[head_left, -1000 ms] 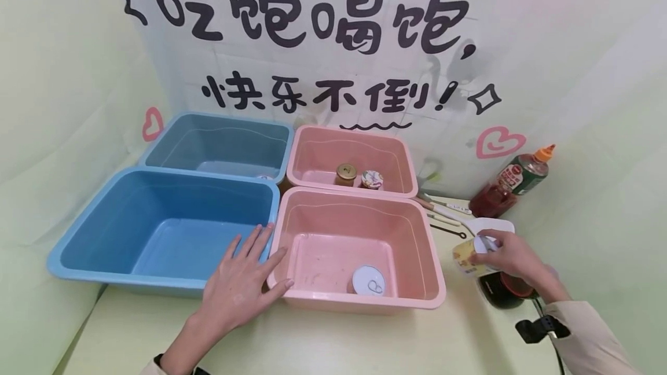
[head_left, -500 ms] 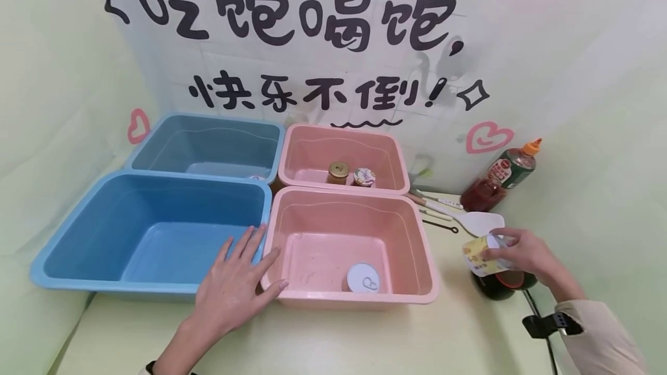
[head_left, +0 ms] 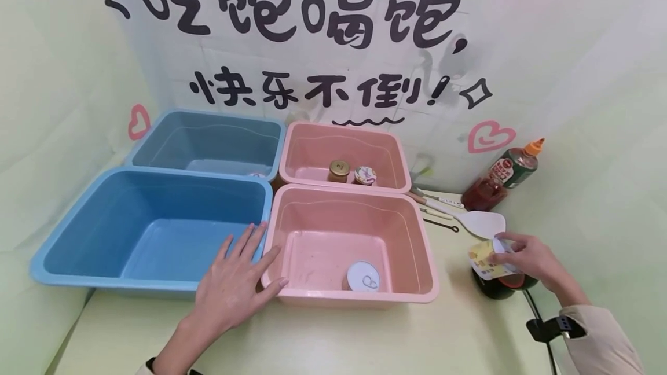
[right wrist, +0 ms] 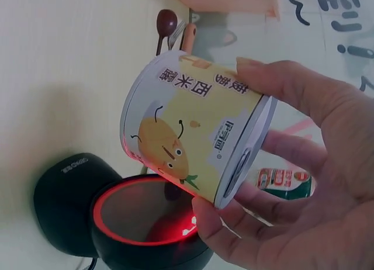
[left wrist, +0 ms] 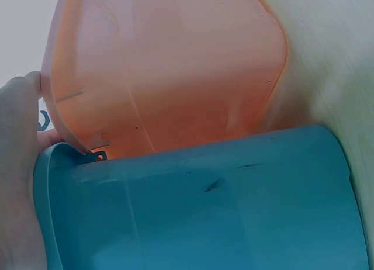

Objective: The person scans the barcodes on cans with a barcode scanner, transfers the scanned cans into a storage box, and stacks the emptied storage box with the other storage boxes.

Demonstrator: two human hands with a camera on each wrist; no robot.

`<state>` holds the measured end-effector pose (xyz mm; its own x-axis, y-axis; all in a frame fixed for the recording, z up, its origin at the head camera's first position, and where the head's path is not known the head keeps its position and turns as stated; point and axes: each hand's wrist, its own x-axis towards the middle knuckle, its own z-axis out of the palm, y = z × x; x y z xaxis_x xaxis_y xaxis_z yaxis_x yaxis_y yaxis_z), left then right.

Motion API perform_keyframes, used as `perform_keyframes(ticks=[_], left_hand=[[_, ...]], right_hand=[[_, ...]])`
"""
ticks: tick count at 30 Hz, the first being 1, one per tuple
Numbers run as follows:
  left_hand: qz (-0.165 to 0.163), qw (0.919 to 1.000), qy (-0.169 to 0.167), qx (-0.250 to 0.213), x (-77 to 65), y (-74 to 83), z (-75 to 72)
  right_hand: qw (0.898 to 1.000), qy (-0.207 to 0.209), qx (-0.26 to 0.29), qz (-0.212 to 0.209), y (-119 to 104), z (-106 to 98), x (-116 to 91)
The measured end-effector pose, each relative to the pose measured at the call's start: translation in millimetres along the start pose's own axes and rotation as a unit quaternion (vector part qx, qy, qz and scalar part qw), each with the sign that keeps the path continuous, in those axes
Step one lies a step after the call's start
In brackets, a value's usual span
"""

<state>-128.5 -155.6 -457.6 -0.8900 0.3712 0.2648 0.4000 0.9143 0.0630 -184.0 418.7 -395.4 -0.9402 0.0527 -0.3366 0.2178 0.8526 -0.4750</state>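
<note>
My right hand grips a short can by its ring-pull end, thumb on one side and fingers on the other. The can is tilted, its yellow label with a cartoon mango turned to the right wrist camera. Just beneath it in the head view stands a black desktop scanner with a glowing red ring. My left hand lies spread over the adjoining rims of the front blue tub and the front pink tub. Inside that pink tub, near its front wall, another can shows its white lid.
Behind stand a second blue tub and a second pink tub, the pink one with two lidded jars. A white spatula and other utensils lie on the right, beside a leaning red sauce bottle. A cable runs from the scanner.
The head view has shifted slightly. My right hand has moved the can a little rightward over the scanner and tilted it. The left hand stays on the rims.
</note>
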Motion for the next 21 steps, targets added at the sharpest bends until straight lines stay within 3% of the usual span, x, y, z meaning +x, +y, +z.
perform_keyframes(ticks=[7,21], left_hand=[[0.006,0.9998,0.019,0.000,0.0,-1.0,0.7],[0.001,1.0000,0.002,0.000,0.7,-1.1,0.4]], right_hand=[[1.000,0.006,-0.017,-0.018,-1,-2,-5],[0.997,0.004,-0.016,-0.069,-9,4,-17]])
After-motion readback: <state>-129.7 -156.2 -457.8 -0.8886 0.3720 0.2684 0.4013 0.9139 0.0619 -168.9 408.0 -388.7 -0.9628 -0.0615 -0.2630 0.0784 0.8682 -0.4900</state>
